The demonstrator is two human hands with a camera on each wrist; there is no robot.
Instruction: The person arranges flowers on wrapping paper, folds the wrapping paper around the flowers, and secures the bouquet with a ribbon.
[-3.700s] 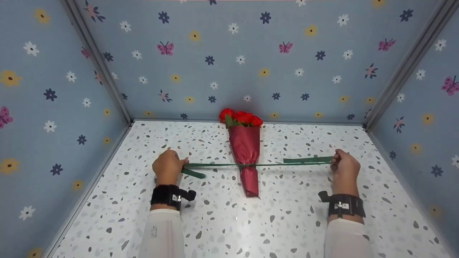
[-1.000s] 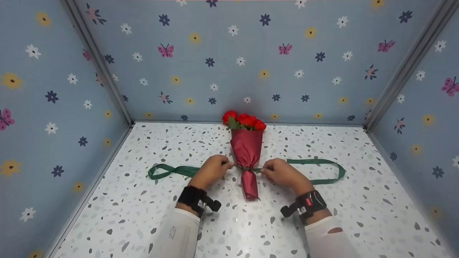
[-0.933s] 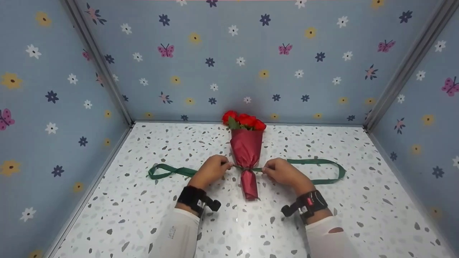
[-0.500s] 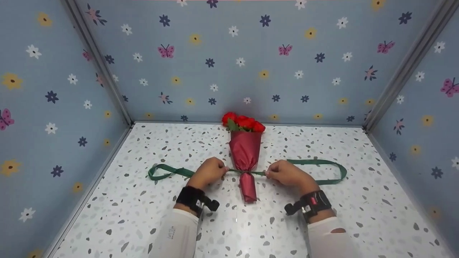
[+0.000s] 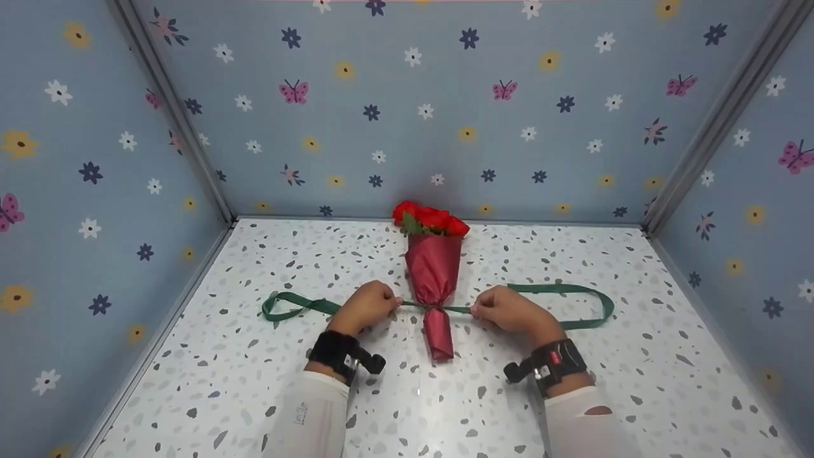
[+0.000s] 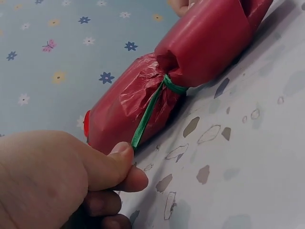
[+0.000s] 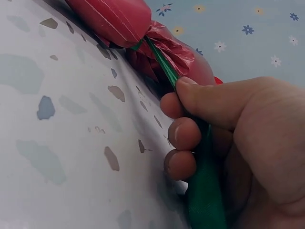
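Note:
A bouquet of red roses (image 5: 434, 218) in dark red wrapping paper (image 5: 435, 264) lies on the table, flowers toward the back wall. Round its narrow waist runs a green ribbon (image 6: 175, 86), cinching the paper into folds. My left hand (image 5: 369, 308) pinches the ribbon just left of the bouquet, between thumb and forefinger. On the other side my right hand (image 5: 514, 309) pinches the opposite length, with more ribbon (image 7: 206, 195) trailing past its curled fingers. Between the hands the ribbon looks taut. Its loose ends lie looped on the table, partly hidden behind both hands.
The white speckled table (image 5: 420, 413) is bounded by a blue flowered back wall (image 5: 439, 146) and side walls with metal corner strips. Each wrist wears a black strap (image 5: 334, 355) with a small camera.
From wide apart, both hands have come in close beside the bouquet and taken new grips on the ribbon. Lately they spread slightly, and the bouquet shifted a little toward me.

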